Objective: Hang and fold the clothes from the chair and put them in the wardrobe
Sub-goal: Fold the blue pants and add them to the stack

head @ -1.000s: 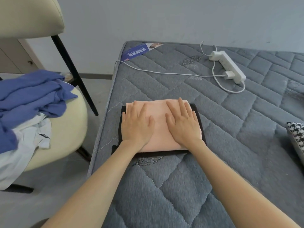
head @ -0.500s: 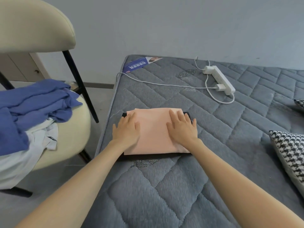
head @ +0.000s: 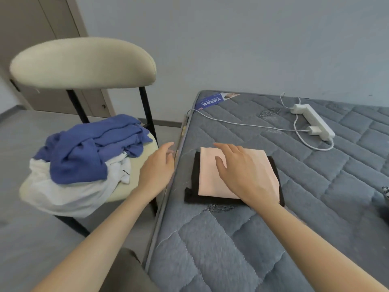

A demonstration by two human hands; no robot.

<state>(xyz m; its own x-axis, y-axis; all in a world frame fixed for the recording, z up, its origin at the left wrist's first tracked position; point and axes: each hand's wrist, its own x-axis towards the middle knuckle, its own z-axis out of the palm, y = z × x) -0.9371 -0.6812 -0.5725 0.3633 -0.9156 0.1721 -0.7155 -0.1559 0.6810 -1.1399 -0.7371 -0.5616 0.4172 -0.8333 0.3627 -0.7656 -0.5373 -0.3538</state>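
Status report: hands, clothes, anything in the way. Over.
Left hand open, between chair and mattress; right hand open over pink folded garment. Pink stacked on black folded garment; blue garment and white garment piled on chair. Nothing blocking chair.

The only print in sight is on a blue label [head: 210,101] at the mattress [head: 252,228] corner, upper middle of the frame. It carries white characters, too blurred from here to read. Nothing else bears legible text.
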